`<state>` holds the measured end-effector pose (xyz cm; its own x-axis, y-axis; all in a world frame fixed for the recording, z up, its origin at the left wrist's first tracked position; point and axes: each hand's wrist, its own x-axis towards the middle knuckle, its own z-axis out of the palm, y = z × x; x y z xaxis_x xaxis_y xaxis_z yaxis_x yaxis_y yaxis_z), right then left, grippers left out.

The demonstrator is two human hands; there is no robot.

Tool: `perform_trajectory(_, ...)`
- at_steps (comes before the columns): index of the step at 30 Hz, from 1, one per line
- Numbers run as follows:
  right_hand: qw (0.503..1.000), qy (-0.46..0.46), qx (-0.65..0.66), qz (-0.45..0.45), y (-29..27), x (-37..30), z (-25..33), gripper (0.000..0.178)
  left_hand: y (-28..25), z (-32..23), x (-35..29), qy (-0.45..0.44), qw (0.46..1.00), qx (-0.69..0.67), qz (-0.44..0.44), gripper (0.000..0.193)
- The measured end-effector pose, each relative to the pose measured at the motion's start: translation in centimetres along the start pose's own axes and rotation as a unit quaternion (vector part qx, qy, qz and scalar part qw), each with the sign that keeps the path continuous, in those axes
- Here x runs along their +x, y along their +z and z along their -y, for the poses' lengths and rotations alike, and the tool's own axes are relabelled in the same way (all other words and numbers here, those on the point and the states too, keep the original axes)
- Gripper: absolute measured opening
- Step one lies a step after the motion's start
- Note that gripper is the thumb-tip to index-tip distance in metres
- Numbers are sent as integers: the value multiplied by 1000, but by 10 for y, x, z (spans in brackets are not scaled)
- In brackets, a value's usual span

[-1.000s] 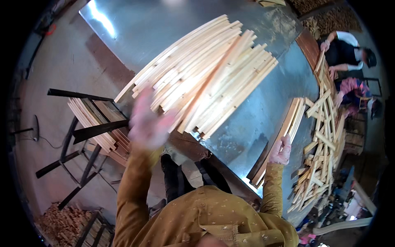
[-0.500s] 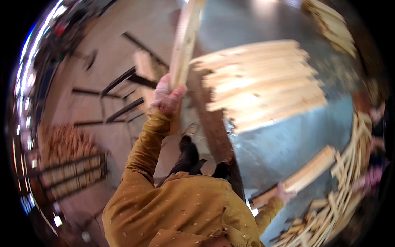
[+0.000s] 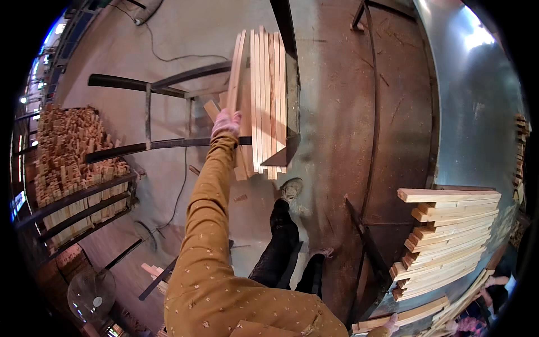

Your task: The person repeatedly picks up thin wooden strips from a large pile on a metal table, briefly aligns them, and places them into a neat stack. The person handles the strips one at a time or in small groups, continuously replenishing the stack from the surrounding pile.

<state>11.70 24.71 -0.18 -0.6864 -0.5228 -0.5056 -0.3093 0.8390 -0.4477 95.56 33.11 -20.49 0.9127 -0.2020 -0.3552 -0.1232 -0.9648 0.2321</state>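
Note:
My left hand (image 3: 226,122), in a pale pink glove, is closed round the near end of a long wooden strip (image 3: 238,62). The strip points away from me, just left of a row of similar wooden strips (image 3: 267,95) lying on a dark metal rack (image 3: 196,142). At the lower right, my right hand (image 3: 390,324) is partly in view, its fingers curled against a wooden board (image 3: 418,313) by the metal table (image 3: 469,112). The far sides of its fingers are hidden. Several staggered wooden strips (image 3: 449,241) lie side by side on that table.
A heap of short wood pieces (image 3: 73,151) fills a metal crate at the left. A round fan (image 3: 91,295) stands at the lower left, and a cable (image 3: 182,196) crosses the floor. At the lower right edge another person (image 3: 497,286) is beside thin strips (image 3: 466,306).
My view has swung left toward the rack. My left hand has carried the wooden strip from beside the table to beside the rack's row. My right hand stays at the board.

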Motion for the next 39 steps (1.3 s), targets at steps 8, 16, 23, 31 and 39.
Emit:
perform_trajectory(8,994,1,12,106,8,-88,78,88,38,55,45,202,964,-172,-6,28)
perform_trajectory(16,653,-32,716,245,-41,-35,33,94,-74,-106,-380,328,758,-540,163,45)
perform_trajectory(23,485,-24,805,340,-22,16,28,62,28,-281,-731,481,698,-40,529,93)
perform_trajectory(31,834,-32,436,337,-45,96,31,76,89,-287,-761,452,786,20,422,72)
perform_trajectory(39,941,-161,120,273,-43,56,97,106,47,-298,-730,499,823,177,203,61)
